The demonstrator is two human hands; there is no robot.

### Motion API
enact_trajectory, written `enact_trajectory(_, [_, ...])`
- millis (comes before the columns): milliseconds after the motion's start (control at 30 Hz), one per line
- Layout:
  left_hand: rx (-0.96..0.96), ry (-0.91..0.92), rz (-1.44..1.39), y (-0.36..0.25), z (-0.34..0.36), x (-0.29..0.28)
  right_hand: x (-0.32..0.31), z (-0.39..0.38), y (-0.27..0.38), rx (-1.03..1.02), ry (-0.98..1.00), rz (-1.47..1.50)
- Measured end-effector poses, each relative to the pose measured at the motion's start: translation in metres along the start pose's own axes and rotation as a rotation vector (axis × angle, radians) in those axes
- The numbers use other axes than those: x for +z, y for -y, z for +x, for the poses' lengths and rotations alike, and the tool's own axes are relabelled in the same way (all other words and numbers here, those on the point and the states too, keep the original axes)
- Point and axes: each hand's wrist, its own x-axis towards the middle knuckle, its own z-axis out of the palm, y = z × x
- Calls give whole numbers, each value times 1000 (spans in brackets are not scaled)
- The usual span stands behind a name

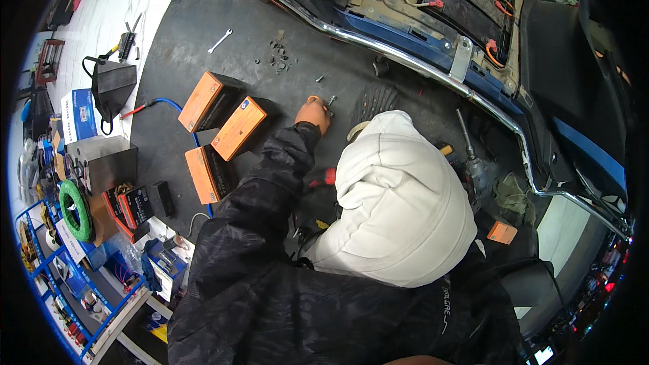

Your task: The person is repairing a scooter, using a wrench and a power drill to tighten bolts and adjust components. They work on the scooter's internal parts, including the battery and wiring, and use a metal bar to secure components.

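My left arm, in a black jacket, stretches out over the dark floor mat. Its hand, my left hand [314,115], is low over the mat with its fingers curled closed. A small bolt [332,100] touches or lies right beside the fingertips; whether they grip it is unclear. A second bolt [319,79] lies just beyond. Farther off are scattered small nuts and fittings [279,57] and an open-ended wrench [220,41]. My bent knee in white trousers [405,196] fills the middle, with a dark perforated shoe [376,100] beyond it. My right hand does not show.
Three orange-and-black battery-like blocks [240,128] stand left of my arm, near a red and blue cable [162,101]. A vehicle frame with a chrome rail [412,54] and an open battery bay [466,0] spans the upper right. A power drill [475,172] lies right of my knee.
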Motion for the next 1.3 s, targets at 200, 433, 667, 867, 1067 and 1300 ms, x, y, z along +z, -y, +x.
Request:
enact_trajectory(200, [20, -93, 116, -8, 37, 33, -8, -5, -3, 6, 26, -7])
enact_trajectory(433, [-52, -206, -36, -4, 45, 45, -15, -6, -6, 14, 59, -2])
enact_trajectory(667, [-13, -422, 18, 11, 84, 24, -19, -3, -8, -18, 109, -18])
enact_trajectory(867, [-35, -225, 44, 22, 101, 21, -44, -4, 7, -116, 156, -44])
enact_trajectory(1067, [-78, -121, -450, -37, 47, -37, -171, -84, 72, -266, 381, -286])
enact_trajectory(1300, [80, 112, -1207, -156, -78, -230, -324, -203, 170, -545, 81, 58])
